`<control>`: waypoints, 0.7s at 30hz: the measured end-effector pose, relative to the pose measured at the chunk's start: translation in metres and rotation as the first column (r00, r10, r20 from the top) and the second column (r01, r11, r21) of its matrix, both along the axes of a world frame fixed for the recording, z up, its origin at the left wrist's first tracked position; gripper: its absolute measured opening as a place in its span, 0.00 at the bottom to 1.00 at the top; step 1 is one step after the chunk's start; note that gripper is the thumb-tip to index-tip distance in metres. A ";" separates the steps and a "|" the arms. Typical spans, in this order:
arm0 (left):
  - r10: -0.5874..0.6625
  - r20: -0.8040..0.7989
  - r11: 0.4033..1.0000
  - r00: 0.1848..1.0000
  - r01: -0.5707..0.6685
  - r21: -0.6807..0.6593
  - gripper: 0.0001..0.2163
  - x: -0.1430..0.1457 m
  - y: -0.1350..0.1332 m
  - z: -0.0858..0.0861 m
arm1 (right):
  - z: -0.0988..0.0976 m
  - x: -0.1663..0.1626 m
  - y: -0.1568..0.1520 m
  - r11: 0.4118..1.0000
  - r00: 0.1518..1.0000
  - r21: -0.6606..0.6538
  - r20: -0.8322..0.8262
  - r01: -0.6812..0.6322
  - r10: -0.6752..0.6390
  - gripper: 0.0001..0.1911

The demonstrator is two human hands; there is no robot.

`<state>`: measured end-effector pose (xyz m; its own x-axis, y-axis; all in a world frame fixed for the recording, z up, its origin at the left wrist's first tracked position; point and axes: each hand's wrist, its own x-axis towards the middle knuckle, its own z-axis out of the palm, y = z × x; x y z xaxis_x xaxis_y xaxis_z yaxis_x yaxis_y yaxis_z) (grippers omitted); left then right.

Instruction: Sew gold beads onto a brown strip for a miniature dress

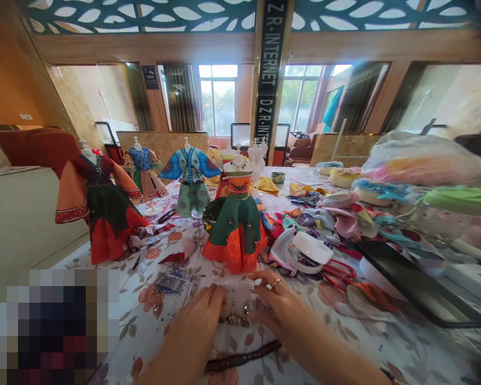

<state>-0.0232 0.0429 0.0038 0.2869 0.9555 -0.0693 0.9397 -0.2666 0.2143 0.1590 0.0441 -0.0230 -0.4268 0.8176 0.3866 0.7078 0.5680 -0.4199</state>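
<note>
A small clear plastic bag [240,291] with shiny gold and clear beads [236,315] lies low over the tablecloth between my hands. At its left edge, the fingers of my left hand [198,315] are curled and pinch the plastic. My right hand [282,305], with a ring on one finger, grips the opposite side; its fingertips are partly hidden. Just beyond stands a doll-size dress form in a green and orange dress [240,230]. A dark, slender stick-like thing [244,358] rests on the cloth between my forearms.
More dressed forms stand at left: a red-and-green gown [108,214] and a blue jacket [189,166]. Rightward lie fabric scraps [332,214], a white round container [310,251], red-handled scissors [340,272], a black phone-like slab [417,283] and a green-lidded jar [457,200].
</note>
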 end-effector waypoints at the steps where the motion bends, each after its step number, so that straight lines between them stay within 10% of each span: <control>1: 0.007 0.018 1.000 1.000 -0.007 -0.011 0.16 0.000 0.001 -0.001 | 0.001 0.000 0.000 1.000 1.000 -0.006 0.009 -0.001 0.001 0.10; 21: 0.063 0.391 0.998 0.918 -0.059 -0.022 0.13 -0.008 0.005 -0.010 | 0.002 -0.002 -0.004 0.997 0.998 -0.051 0.028 -0.057 0.058 0.01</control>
<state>-0.0309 0.0477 -0.0060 0.2338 0.9719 0.0272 0.7950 -0.2072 0.5701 0.1572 0.0404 -0.0212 -0.4842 0.8093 0.3326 0.6871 0.5870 -0.4281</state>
